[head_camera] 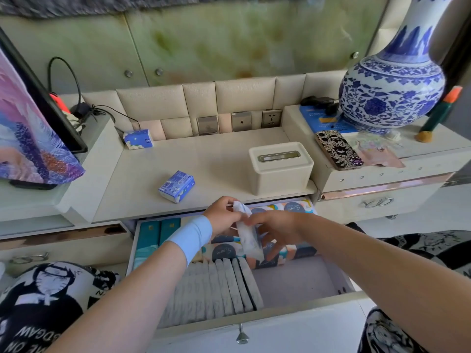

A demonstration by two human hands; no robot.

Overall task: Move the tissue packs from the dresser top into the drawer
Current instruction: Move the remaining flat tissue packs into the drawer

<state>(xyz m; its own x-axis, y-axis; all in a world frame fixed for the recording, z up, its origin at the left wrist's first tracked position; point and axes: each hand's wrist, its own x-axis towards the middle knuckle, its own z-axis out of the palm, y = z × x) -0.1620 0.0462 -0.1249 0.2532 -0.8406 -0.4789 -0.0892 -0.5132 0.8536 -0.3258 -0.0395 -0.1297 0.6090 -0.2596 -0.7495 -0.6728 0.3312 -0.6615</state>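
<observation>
Both the left hand [221, 215] and right hand [274, 226] pinch 1 pale tissue pack [247, 231] upright over the open drawer [300, 282], apparently mid-placement, so next it needs lowering inside before fetching 2 blue packs [176, 186] from the worktop [211, 159].
</observation>
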